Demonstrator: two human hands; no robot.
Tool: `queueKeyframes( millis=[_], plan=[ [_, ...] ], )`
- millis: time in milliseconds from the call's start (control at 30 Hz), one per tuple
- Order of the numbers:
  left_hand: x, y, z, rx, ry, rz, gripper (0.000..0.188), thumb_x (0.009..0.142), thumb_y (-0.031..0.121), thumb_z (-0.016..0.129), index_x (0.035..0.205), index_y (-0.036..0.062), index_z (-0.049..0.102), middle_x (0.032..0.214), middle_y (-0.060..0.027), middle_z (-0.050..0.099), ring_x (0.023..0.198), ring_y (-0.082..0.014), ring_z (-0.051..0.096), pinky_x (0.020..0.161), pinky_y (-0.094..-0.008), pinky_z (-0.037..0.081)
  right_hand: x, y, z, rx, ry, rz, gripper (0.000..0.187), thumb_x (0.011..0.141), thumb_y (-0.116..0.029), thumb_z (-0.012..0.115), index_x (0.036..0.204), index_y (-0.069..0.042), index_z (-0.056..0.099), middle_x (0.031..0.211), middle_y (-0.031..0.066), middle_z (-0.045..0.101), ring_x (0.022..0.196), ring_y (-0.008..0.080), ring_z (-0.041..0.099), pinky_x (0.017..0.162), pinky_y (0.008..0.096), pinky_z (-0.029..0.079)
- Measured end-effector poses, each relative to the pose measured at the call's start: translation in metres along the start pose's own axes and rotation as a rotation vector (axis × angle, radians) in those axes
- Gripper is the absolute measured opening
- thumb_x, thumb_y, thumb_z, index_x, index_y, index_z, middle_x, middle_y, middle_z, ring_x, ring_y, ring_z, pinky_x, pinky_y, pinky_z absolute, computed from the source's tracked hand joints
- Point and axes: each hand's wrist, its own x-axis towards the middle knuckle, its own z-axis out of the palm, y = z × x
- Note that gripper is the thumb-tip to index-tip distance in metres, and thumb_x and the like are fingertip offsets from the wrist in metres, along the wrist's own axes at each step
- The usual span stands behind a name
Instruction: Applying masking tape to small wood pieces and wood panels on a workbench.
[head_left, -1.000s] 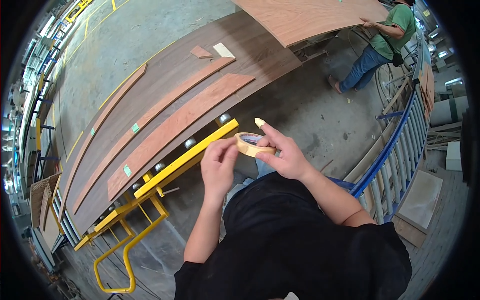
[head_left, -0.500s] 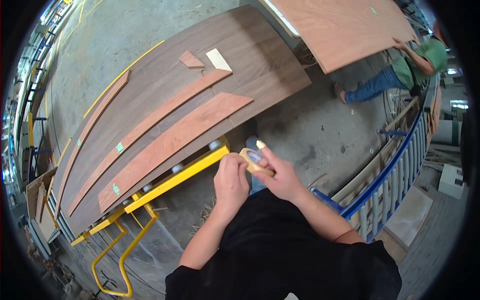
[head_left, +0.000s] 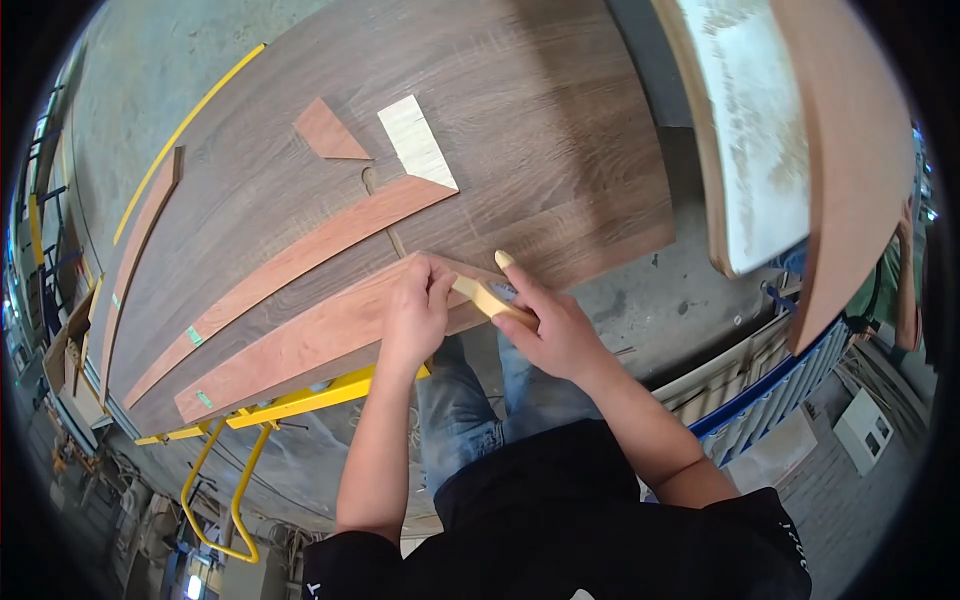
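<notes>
A roll of yellowish masking tape [head_left: 484, 297] is gripped in my right hand [head_left: 562, 335], with a pale yellow cover on one raised fingertip. My left hand [head_left: 413, 310] has its fingers pinched at the left side of the roll, on the tape's end. Both hands are over the near edge of a brown wood-grain panel [head_left: 560, 170]. Beneath my left hand lies the right end of a wide reddish board [head_left: 300, 325]. A narrower reddish strip [head_left: 290, 255] lies beyond it, and a thin curved strip [head_left: 140, 240] is at the far left. Green tape pieces mark these boards.
A small reddish offcut [head_left: 330, 130] and a pale rectangular piece [head_left: 418, 143] lie on the panel. Below it runs a yellow frame [head_left: 310, 400] with a bent handle. At right, a large reddish sheet [head_left: 860, 140] hangs near a person in green [head_left: 885, 285] and a blue-railed roller rack [head_left: 745, 395].
The panel now sits closer under my hands, which are over its near edge with the tape roll. The large sheet at right has swung nearer, hiding most of the person in green.
</notes>
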Motion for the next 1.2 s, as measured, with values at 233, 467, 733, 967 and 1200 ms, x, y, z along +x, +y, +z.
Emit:
queueKeyframes(
  millis=[233, 467, 733, 967, 1200],
  plan=[
    [0.075, -0.032, -0.029, 0.339, 0.27, 0.272, 0.031, 0.089, 0.013, 0.074, 0.117, 0.0046, 0.067, 0.098, -0.0125, 0.066, 0.089, -0.0273, 0.063, 0.079, -0.0368, 0.05, 0.04, 0.024, -0.009, -0.129, 0.132, -0.005, 0.059, 0.09, -0.015, 0.074, 0.143, -0.001, 0.051, 0.106, 0.0196, 0.072, 0.091, 0.0332, 0.072, 0.078, 0.0381, 0.056],
    [0.103, -0.078, -0.031, 0.502, 0.37, 0.437, 0.039, 0.079, 0.026, 0.082, 0.113, 0.0121, 0.069, 0.103, -0.0064, 0.062, 0.094, -0.0284, 0.057, 0.083, -0.0413, 0.044, 0.093, 0.057, -0.016, -0.511, 0.355, -0.186, 0.043, 0.091, -0.013, 0.073, 0.128, 0.004, 0.06, 0.11, 0.0221, 0.07, 0.089, 0.0373, 0.07, 0.079, 0.0419, 0.055],
    [0.107, -0.079, -0.028, 0.499, 0.306, 0.419, 0.046, 0.081, 0.027, 0.079, 0.125, 0.0197, 0.066, 0.103, -0.0043, 0.058, 0.096, -0.0256, 0.055, 0.087, -0.0406, 0.038, 0.137, 0.067, 0.016, -0.5, 0.296, -0.171, 0.05, 0.09, -0.015, 0.072, 0.136, -0.006, 0.055, 0.105, 0.0168, 0.066, 0.091, 0.0367, 0.067, 0.074, 0.0437, 0.055],
    [0.109, -0.068, -0.028, 0.509, 0.187, 0.365, 0.041, 0.087, 0.022, 0.072, 0.128, 0.0256, 0.068, 0.103, -0.0041, 0.056, 0.096, -0.025, 0.053, 0.088, -0.0403, 0.036, 0.145, 0.086, 0.022, -0.462, 0.256, -0.137, 0.059, 0.087, -0.016, 0.074, 0.141, -0.008, 0.051, 0.105, 0.0144, 0.062, 0.089, 0.035, 0.065, 0.073, 0.0435, 0.055],
    [0.11, -0.069, -0.027, 0.604, 0.197, 0.399, 0.04, 0.09, 0.021, 0.069, 0.129, 0.031, 0.069, 0.102, -0.0032, 0.056, 0.096, -0.0239, 0.053, 0.09, -0.0402, 0.036, 0.151, 0.075, 0.02, -0.529, 0.239, -0.165, 0.061, 0.08, -0.012, 0.078, 0.136, -0.008, 0.055, 0.113, 0.0111, 0.061, 0.1, 0.0301, 0.063, 0.082, 0.0418, 0.051]
  ],
)
